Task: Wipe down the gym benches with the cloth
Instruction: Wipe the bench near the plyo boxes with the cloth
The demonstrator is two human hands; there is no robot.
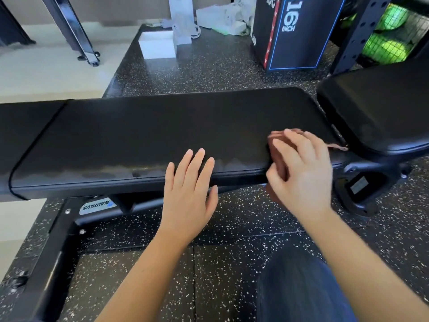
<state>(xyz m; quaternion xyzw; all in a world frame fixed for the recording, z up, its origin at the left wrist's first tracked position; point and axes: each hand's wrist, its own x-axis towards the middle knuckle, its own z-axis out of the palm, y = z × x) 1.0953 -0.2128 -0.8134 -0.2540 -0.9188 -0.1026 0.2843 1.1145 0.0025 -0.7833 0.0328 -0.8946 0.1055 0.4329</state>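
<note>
Now both of my hands are on the long black padded gym bench (148,135).

My right hand (301,173) is closed around a folded reddish-brown cloth (279,159), pressing it onto the pad's near right corner, beside the second black pad (380,112). My left hand (189,194) lies flat, fingers spread and holding nothing, on the near edge above the speckled black rubber floor (209,252).

Plyo box (294,33), white box (157,44)
</note>
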